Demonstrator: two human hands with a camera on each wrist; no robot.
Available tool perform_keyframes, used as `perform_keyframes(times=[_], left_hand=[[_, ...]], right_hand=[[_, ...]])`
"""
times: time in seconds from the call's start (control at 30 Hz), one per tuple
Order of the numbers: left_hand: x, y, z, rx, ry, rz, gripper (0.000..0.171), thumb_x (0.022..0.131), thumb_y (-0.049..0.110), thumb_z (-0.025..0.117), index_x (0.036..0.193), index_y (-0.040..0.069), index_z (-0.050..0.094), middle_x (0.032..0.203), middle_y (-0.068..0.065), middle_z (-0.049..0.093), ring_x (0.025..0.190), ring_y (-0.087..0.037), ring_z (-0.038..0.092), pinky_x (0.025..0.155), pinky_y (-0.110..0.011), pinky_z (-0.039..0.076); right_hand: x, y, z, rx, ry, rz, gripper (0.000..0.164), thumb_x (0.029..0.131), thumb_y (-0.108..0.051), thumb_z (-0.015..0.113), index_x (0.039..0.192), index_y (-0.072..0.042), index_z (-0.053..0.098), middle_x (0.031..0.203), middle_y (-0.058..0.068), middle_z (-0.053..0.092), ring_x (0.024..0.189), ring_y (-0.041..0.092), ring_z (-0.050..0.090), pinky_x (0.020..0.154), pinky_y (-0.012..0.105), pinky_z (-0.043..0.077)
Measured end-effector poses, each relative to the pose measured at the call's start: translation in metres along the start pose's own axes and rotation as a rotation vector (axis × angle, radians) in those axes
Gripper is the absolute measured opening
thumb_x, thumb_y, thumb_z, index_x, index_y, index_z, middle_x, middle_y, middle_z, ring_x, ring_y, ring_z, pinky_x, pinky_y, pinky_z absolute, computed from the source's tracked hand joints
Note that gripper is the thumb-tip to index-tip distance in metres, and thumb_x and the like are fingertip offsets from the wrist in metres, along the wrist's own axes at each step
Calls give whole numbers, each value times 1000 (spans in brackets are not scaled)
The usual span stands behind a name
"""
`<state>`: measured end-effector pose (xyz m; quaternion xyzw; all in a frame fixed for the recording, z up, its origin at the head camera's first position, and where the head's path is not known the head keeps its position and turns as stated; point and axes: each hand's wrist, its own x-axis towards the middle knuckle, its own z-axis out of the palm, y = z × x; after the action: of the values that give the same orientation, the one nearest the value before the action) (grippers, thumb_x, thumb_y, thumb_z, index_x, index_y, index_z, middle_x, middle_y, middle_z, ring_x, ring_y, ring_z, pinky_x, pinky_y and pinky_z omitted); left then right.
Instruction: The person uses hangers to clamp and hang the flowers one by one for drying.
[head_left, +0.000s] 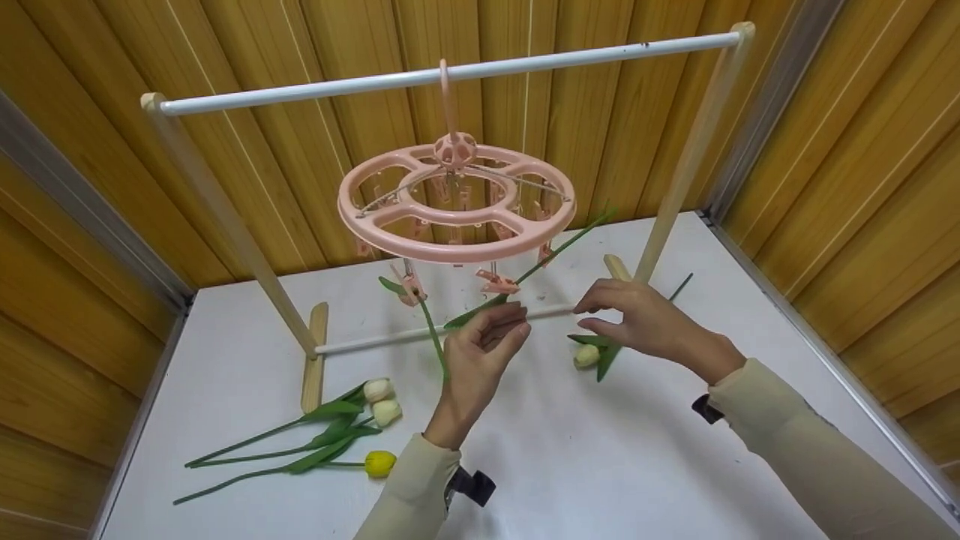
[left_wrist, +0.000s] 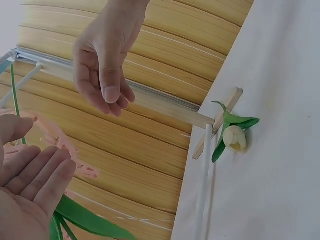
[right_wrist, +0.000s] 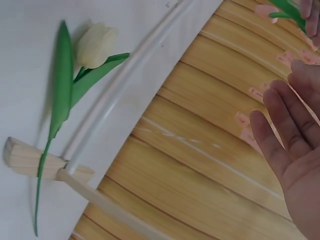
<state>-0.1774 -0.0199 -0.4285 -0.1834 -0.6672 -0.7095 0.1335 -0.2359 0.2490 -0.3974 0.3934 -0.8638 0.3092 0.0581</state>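
A pink round clip hanger hangs by its hook from a white rail. One clip holds a green stem slanting up to the right, with a leaf below. My left hand is just beneath that clip, thumb apart from the fingers, nothing seen between them. Another clip grips a second stem, whose lower end passes behind my left wrist. To the right, my right hand hovers with loosely bent fingers, holding nothing. Below it lies a white tulip with green leaves.
Two white tulips and a yellow tulip lie at the table's left front. The rack has a white top rail, wooden side posts, wooden feet and a low crossbar. Wood-patterned walls surround the white table.
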Motion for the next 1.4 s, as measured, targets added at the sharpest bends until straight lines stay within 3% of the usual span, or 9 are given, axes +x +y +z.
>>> perform_keyframes(times=[0.2,0.47,0.7,1.03,1.27,1.4], left_hand=[[0,-2,13,54,-53,-30,38,98,12,79,132,-3,70,128,-10,74,116,-18,72,98,-33,58],[3,-6,25,34,-63,-55,41,98,11,78,136,-1,68,134,-9,71,121,-19,70,103,-39,56],[8,-9,34,46,-66,-62,46,97,10,80,139,-2,65,139,-11,68,125,-20,67,105,-40,55],[16,-13,45,126,-13,-84,55,98,10,78,147,-4,57,147,-17,62,132,-29,63,106,-29,52],[25,-13,47,129,49,-123,63,97,13,79,152,-2,51,151,-16,58,137,-26,59,111,-39,50],[26,-13,46,132,75,-100,65,98,16,79,154,-1,49,154,-15,56,140,-28,56,113,-37,48]], right_hand=[[-7,14,1,-26,-1,79,24,92,-6,84,115,-8,77,108,0,74,100,24,73,90,42,63],[-16,31,1,-33,-2,162,23,91,-6,85,114,-10,78,105,0,75,97,18,71,89,44,63],[-25,49,0,-34,3,231,20,93,-4,83,112,-9,78,105,3,74,98,22,71,90,45,62],[-39,77,-1,-58,12,320,16,96,-2,78,112,-3,78,107,10,74,102,30,70,90,54,60],[-51,95,0,-48,7,394,16,97,-1,76,113,0,76,110,12,73,104,33,70,93,58,58],[-55,99,2,-57,4,409,18,96,1,76,113,3,76,109,14,73,104,36,70,93,59,58]])
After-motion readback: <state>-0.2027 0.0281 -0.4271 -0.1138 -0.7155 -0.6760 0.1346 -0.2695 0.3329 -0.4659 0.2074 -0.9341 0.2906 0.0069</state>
